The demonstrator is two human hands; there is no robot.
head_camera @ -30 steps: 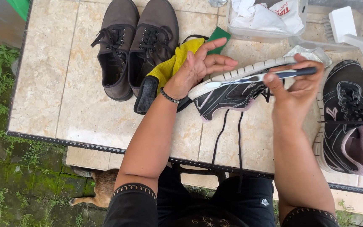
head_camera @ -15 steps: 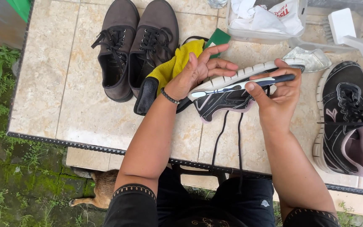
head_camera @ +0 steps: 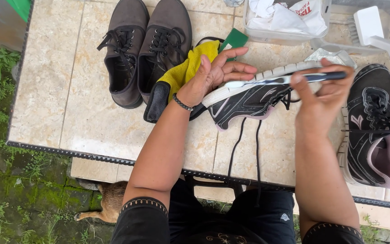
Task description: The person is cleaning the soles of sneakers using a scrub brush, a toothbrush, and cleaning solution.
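Note:
My left hand [head_camera: 217, 74] holds a black sneaker [head_camera: 249, 101] with a white sole tipped on its side above the tiled table [head_camera: 68, 90], fingers spread over the sole's heel end. Its black laces hang down over the table edge. My right hand [head_camera: 323, 92] grips a small dark-handled brush [head_camera: 285, 80], like a toothbrush, laid along the white sole. The matching black sneaker [head_camera: 373, 131] lies on the table to the right.
A pair of brown lace-up shoes [head_camera: 143, 49] stands at the back left. A yellow cloth [head_camera: 188, 68] and a green sponge [head_camera: 233, 39] lie beside my left hand. Clear plastic tubs [head_camera: 290, 18] with rags and a white scrubbing brush [head_camera: 378, 34] are at the back right. An animal [head_camera: 107, 203] lies under the table.
My right hand has slid the brush back and forth along the sole, left then right again. The left hand keeps the sneaker steady.

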